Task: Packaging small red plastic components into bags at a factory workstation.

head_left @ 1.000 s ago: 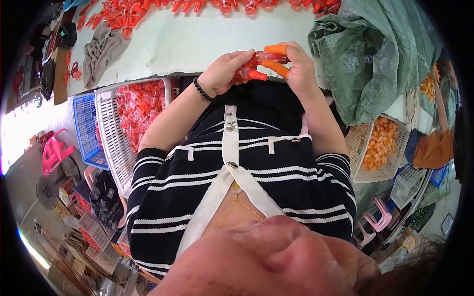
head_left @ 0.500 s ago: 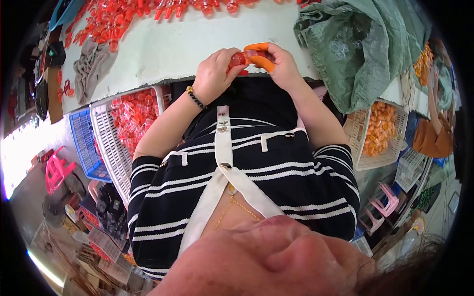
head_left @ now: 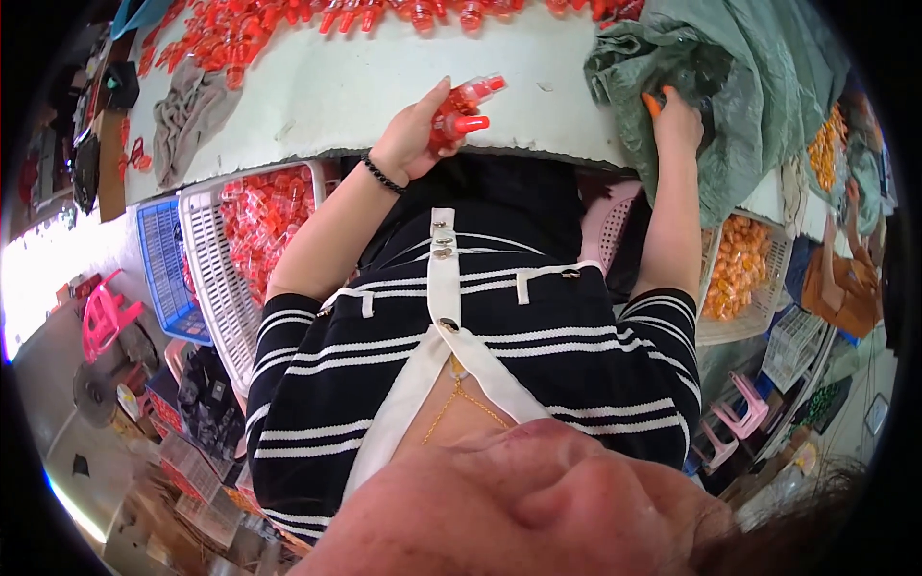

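Note:
My left hand (head_left: 415, 134) grips two or three small clear red bottles (head_left: 463, 108) with red caps, held just above the near edge of the white table (head_left: 317, 91). My right hand (head_left: 675, 123) is off to the right, reaching into a grey-green cloth sack (head_left: 740, 86) at the table's right end, with an orange cap (head_left: 652, 104) showing at its fingertips. A dark bead bracelet circles my left wrist.
A heap of red bottles (head_left: 288, 24) runs along the table's far edge, beside a grey rag (head_left: 187, 115). A white basket of red bottles (head_left: 254, 226) and a blue crate (head_left: 163, 259) stand below left. A basket of orange caps (head_left: 740, 274) sits at right; another person is beyond it.
My hands were together at the table's edge holding bottles and orange caps. They have parted: the right hand went to the sack, the left hand stayed with the red bottles.

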Motion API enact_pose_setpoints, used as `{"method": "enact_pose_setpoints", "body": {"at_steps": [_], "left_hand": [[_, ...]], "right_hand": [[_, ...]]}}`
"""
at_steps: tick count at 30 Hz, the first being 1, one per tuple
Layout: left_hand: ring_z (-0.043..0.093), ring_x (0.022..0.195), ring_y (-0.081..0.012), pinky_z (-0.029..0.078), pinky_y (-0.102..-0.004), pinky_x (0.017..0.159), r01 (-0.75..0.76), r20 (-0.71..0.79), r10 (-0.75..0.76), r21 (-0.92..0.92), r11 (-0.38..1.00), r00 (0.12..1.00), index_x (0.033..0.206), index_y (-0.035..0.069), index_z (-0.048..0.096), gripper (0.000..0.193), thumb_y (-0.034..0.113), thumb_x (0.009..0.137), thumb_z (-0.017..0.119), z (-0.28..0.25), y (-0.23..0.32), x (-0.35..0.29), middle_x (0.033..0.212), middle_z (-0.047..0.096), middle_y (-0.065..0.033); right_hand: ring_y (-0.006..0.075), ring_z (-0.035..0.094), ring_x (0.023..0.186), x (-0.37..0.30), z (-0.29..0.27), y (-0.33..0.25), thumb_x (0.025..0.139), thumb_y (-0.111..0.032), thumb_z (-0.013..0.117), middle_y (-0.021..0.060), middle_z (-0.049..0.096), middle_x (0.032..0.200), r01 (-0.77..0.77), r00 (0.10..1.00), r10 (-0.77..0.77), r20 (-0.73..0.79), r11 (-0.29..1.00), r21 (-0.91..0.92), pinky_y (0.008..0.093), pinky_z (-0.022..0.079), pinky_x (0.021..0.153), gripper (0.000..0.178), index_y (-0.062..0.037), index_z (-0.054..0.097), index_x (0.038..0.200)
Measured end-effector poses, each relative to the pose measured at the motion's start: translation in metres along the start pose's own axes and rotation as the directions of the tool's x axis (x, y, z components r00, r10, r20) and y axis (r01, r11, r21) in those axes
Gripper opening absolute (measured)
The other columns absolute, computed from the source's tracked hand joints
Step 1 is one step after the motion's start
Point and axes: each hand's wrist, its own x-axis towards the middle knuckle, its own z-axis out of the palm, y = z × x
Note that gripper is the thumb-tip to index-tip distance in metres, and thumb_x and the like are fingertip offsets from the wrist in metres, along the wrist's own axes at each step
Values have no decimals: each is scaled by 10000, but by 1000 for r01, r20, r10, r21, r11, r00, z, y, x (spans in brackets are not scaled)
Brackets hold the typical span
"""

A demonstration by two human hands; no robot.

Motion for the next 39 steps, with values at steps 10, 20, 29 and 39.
{"method": "enact_pose_setpoints", "body": {"at_steps": [10,20,29,39], "left_hand": [[509,597,-111,374,-219,491,-97,-154,121,154,983,981,1073,19,569,432,422,980,447,8,-5,2,765,592,-41],[487,601,-86,382,-219,514,-197,-275,260,237,951,925,1104,5,557,399,375,983,469,24,-2,-1,773,585,-20],[620,746,-225,499,-309,656,-513,207,890,858,34,407,1131,-8,532,342,209,889,635,15,-19,-3,901,627,-119],[638,817,-291,517,-352,724,-271,47,806,952,142,590,1136,29,560,350,162,830,666,-19,-8,-63,956,631,-161]], "right_hand": [[107,584,883,-63,-49,-99,842,13,640,60,620,1105,195,918,-346,-195,-33,980,221,465,755,451,-84,510,1263],[206,640,927,-108,-71,-168,826,-33,685,127,639,1014,362,763,-585,-274,37,931,293,518,775,295,16,542,1079],[161,613,693,-122,-22,-190,926,-210,588,75,621,865,-479,767,-577,281,-223,849,284,515,616,218,-10,583,1014],[124,561,643,-119,-32,-204,941,-304,542,41,598,843,-588,562,-730,389,-22,809,259,490,586,286,-58,587,1080]]}}
